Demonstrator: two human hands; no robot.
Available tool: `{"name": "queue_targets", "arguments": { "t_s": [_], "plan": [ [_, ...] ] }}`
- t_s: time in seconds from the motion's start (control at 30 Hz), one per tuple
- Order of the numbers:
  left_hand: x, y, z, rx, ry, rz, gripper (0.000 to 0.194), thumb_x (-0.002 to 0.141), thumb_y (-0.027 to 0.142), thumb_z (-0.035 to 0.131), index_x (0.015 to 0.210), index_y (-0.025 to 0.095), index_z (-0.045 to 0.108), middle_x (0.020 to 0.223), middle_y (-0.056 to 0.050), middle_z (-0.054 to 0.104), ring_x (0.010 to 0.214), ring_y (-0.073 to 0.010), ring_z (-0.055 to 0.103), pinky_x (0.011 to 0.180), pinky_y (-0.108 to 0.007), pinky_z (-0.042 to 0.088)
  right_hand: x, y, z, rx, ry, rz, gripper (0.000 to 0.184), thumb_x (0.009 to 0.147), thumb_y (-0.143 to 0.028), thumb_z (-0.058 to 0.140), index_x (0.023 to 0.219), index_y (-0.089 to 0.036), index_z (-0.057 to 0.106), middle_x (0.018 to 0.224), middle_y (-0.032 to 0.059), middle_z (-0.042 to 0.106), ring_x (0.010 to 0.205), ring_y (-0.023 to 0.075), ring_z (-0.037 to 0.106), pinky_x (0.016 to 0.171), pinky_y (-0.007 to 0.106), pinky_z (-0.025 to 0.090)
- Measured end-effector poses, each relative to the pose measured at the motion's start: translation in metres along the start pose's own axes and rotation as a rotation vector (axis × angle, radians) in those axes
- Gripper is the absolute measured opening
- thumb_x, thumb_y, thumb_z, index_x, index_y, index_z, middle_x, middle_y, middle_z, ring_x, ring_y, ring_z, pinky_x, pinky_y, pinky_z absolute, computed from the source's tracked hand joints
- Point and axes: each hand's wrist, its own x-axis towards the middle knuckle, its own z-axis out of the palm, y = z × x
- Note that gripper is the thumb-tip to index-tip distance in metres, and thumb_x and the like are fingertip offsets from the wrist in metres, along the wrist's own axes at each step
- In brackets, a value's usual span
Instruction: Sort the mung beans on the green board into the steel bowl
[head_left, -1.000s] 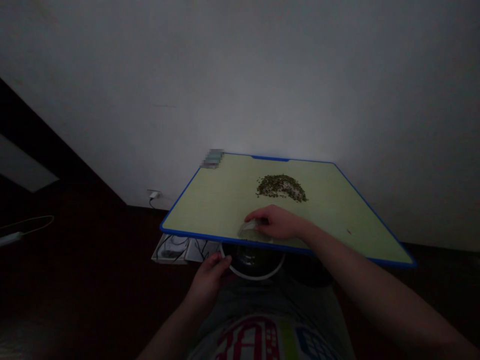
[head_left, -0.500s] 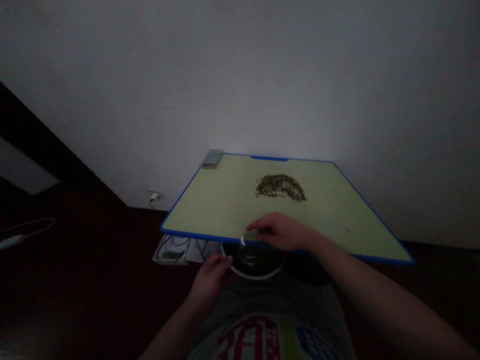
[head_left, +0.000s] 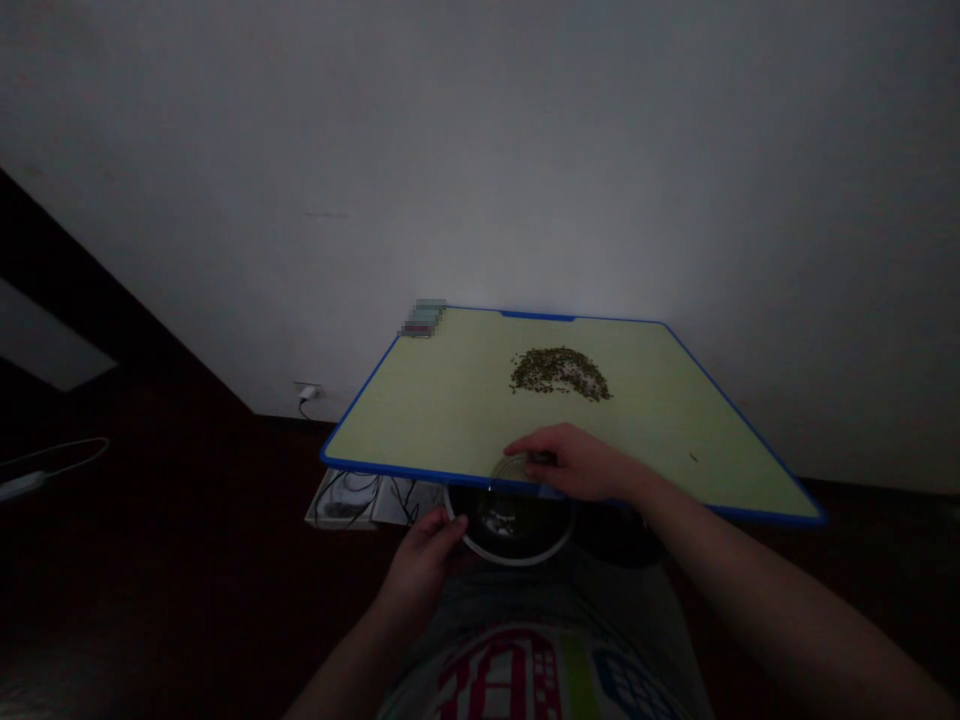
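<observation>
A dark bowl with a pale rim (head_left: 519, 560) hangs just below the near edge of the table. My left hand (head_left: 429, 552) grips its left side, thumb over the rim. My right hand (head_left: 574, 462) is at the table's near edge, above the bowl, its fingers curled around a clear, see-through round container (head_left: 510, 468). The container's exact kind is hard to tell in the dim light. Farther in on the yellow tabletop (head_left: 420, 410) lies a curved heap of small brownish-green bits, like seeds or beans (head_left: 551, 372).
The table has a blue edge and stands against a pale wall (head_left: 525, 150). A blurred-out flat item (head_left: 424, 318) lies at its far left corner. Below, boxes with cables (head_left: 349, 497) sit on the dark floor. A plug (head_left: 307, 393) is in the wall socket.
My right hand and the clear container have shifted slightly to the right, and the container now sits more over the table edge. The bowl has moved a little down and right. The heap is unchanged.
</observation>
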Motion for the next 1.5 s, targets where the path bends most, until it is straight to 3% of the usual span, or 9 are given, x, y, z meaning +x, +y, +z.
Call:
{"name": "queue_targets", "arguments": {
  "t_s": [0.17, 0.47, 0.87, 1.23, 1.5],
  "plan": [
    [-0.002, 0.001, 0.001, 0.008, -0.004, -0.002, 0.009, 0.072, 0.027, 0.069, 0.074, 0.018, 0.067, 0.070, -0.001, 0.072, 0.070, -0.0186, 0.067, 0.071, -0.032, 0.052, 0.001, 0.002, -0.001, 0.001, 0.006, -0.005, 0.040, 0.080, -0.018, 0.053, 0.118, -0.018, 0.062, 0.070, 0.0001, 0.059, 0.061, 0.0107, 0.050, 0.062, 0.024, 0.037],
    [-0.006, -0.003, 0.002, -0.005, 0.011, -0.043, 0.019, 0.070, 0.025, 0.070, 0.086, 0.015, 0.069, 0.077, -0.004, 0.074, 0.073, -0.0202, 0.068, 0.070, -0.033, 0.052, -0.001, 0.004, -0.006, 0.004, 0.067, 0.083, 0.037, 0.080, -0.020, 0.052, 0.116, -0.015, 0.060, 0.070, 0.0002, 0.058, 0.061, 0.0112, 0.050, 0.060, 0.024, 0.035],
    [-0.015, -0.008, -0.002, -0.026, 0.002, -0.072, 0.016, 0.067, 0.026, 0.073, 0.078, 0.015, 0.067, 0.078, -0.005, 0.073, 0.075, -0.0197, 0.067, 0.074, -0.034, 0.052, 0.001, 0.027, -0.016, -0.278, 0.223, 0.237, 0.039, 0.081, -0.024, 0.051, 0.117, -0.014, 0.062, 0.090, 0.0080, 0.067, 0.077, 0.0163, 0.058, 0.070, 0.026, 0.040],
    [-0.023, -0.004, -0.001, -0.012, -0.054, -0.063, 0.017, 0.071, 0.029, 0.070, 0.082, 0.016, 0.068, 0.086, -0.008, 0.075, 0.082, -0.0229, 0.069, 0.077, -0.035, 0.052, -0.001, 0.029, -0.020, -0.383, 0.232, 0.255, 0.040, 0.081, -0.025, 0.050, 0.118, -0.014, 0.062, 0.095, 0.0091, 0.068, 0.082, 0.0175, 0.059, 0.073, 0.027, 0.041],
    [-0.024, -0.004, -0.002, -0.026, -0.063, -0.063, 0.013, 0.073, 0.026, 0.069, 0.081, 0.016, 0.068, 0.084, -0.006, 0.076, 0.080, -0.0218, 0.069, 0.074, -0.033, 0.052, -0.004, 0.029, -0.024, -0.481, 0.184, 0.275, 0.034, 0.082, -0.030, 0.051, 0.109, -0.017, 0.066, 0.085, 0.0075, 0.067, 0.078, 0.0180, 0.058, 0.069, 0.026, 0.040]
  ]
}}
